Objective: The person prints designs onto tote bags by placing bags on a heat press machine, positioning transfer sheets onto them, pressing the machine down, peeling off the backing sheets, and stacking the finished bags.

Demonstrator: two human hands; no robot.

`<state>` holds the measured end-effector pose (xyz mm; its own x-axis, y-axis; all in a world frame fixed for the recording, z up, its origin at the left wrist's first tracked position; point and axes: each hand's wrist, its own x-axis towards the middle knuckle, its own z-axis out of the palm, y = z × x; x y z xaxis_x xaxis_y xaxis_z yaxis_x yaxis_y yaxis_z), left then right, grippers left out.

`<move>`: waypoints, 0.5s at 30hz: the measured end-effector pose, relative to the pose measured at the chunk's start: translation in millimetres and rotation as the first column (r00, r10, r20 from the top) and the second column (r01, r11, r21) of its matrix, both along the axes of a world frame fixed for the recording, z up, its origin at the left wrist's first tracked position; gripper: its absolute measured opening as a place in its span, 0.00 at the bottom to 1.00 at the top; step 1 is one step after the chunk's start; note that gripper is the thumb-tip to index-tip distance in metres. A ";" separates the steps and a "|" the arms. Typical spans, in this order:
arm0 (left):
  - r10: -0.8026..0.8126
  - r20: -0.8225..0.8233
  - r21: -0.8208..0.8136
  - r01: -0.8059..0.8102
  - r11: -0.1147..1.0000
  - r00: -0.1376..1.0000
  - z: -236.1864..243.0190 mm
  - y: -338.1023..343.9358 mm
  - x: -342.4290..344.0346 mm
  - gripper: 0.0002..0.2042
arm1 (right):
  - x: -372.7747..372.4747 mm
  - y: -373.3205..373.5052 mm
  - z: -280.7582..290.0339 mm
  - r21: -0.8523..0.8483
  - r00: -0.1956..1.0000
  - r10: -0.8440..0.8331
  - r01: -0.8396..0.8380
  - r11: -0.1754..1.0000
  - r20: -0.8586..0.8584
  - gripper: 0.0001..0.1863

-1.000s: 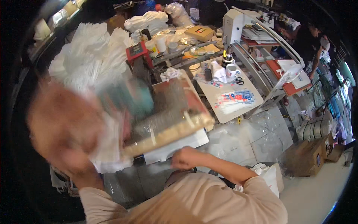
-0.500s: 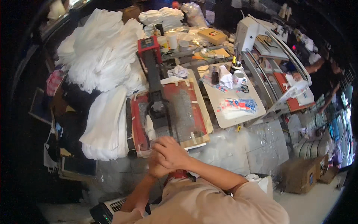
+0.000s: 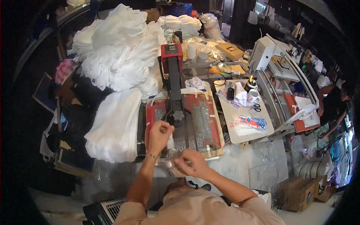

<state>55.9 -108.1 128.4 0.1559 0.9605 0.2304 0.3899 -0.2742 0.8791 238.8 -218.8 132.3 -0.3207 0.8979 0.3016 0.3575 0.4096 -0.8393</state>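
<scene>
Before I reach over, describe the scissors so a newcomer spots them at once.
Right of the red-topped black press is a pale board. On it, just in front of the white mug, lie the scissors. Two dark handle loops set them apart.

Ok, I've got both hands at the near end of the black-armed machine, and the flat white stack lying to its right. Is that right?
Not quite: the flat white stack lies to the left of the black-armed machine, as the head view shows. The left hand and right hand are at its near end, as you say.
</scene>
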 end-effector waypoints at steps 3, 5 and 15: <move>0.241 -0.134 0.156 -0.220 0.963 0.961 -13.7 43.2 5.0 0.20 | -10.1 2.8 9.5 0.093 0.961 0.106 -0.134 0.987 0.257 0.19; 0.195 -0.161 0.128 -0.175 0.976 0.968 -36.2 67.6 -0.8 0.31 | -17.7 1.8 19.2 0.001 0.891 0.197 -0.216 0.976 0.410 0.23; 0.090 0.226 -0.336 -0.010 0.942 0.970 -34.8 70.7 22.7 0.31 | -11.7 6.3 21.7 -0.022 0.887 0.184 -0.193 0.981 0.423 0.23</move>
<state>78.6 -37.4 93.6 0.0859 0.9934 -0.0765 0.1669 0.0613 0.9841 227.1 -212.5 154.0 -0.5838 0.8033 0.1177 0.5899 0.5193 -0.6184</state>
